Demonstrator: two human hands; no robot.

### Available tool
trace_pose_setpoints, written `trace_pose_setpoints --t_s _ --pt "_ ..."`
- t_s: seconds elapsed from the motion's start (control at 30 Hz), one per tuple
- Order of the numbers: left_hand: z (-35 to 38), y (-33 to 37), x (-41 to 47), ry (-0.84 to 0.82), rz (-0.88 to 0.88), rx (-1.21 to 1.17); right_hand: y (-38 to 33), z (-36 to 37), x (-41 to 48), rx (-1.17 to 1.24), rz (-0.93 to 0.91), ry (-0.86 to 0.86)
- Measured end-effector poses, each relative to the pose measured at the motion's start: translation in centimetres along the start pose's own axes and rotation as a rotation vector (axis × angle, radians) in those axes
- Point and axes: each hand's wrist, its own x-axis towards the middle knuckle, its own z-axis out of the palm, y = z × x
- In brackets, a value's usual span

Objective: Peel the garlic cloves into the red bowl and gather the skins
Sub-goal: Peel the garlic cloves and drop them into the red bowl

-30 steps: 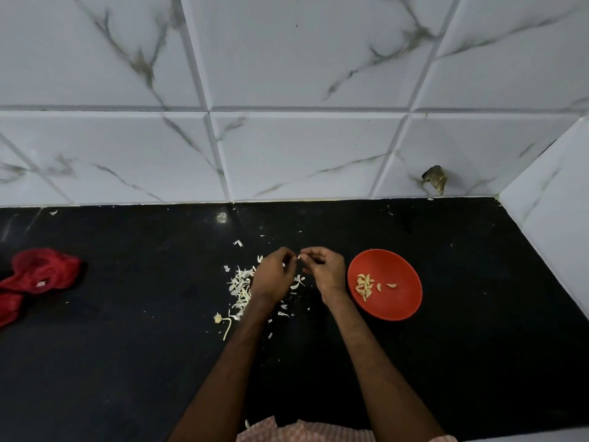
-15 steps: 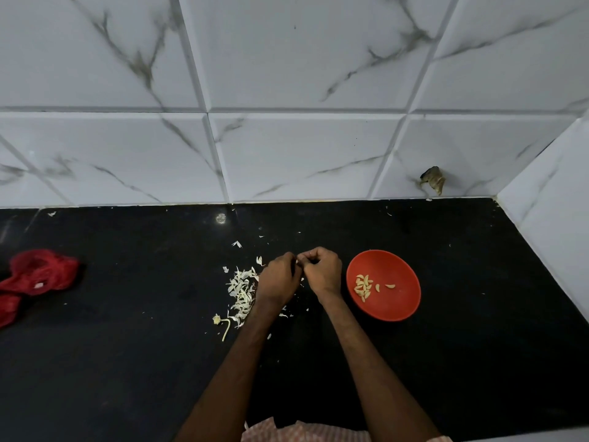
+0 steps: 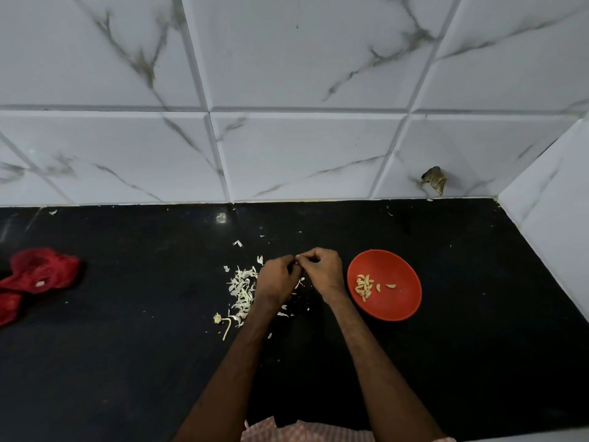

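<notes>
My left hand (image 3: 276, 277) and my right hand (image 3: 320, 268) meet fingertip to fingertip above the black counter, both pinched on a small garlic clove (image 3: 297, 263) that is almost hidden between them. To their right stands the red bowl (image 3: 401, 299) with several peeled cloves (image 3: 364, 287) inside. A heap of pale garlic skins (image 3: 241, 290) lies just left of my left hand, with a garlic stem (image 3: 223, 323) at its near end and loose flakes scattered around.
A crumpled red cloth (image 3: 38, 275) lies at the far left of the black counter (image 3: 127, 346). White marble tiles form the back wall (image 3: 287, 122), and a tiled side wall (image 3: 554, 218) closes the right. A dark chip (image 3: 434, 179) marks the back wall.
My two hands came closer together and now touch at the fingertips over the clove. The bowl and the heap of skins have not moved.
</notes>
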Motion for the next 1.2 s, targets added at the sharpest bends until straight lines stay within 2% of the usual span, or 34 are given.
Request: trace_pose_setpoints --t_s 0.13,0.37,0.6,0.7,0.77,0.83,1.0,1.2 --pt "-0.2 -0.5 -0.2 0.011 -0.005 -0.039 0.5 -0.6 0.2 0.131 0.068 -0.091" --pt "-0.5 0.1 0.1 0.027 0.007 -0.008 0.2 -0.9 0.1 0.165 0.05 -0.047" --pt "-0.5 -0.2 0.0 0.057 -0.013 -0.026 0.1 -1.0 -0.1 0.224 0.053 -0.092" --pt "-0.4 -0.5 0.5 0.045 -0.087 -0.279 -0.1 -0.9 -0.2 0.205 0.033 -0.086" --pt "-0.4 -0.7 0.6 -0.01 -0.151 -0.55 -0.2 -1.0 -0.1 0.159 0.005 -0.068" --pt "-0.5 -0.6 0.4 -0.069 -0.198 -0.694 -0.2 -1.0 0.0 0.096 -0.024 -0.039" --pt "-0.5 -0.3 0.2 -0.069 -0.191 -0.815 -0.6 -1.0 -0.3 -0.032 -0.102 -0.005" --pt "-0.9 0.1 0.0 -0.07 -0.206 -0.913 -0.7 -1.0 -0.2 -0.036 -0.16 -0.001"
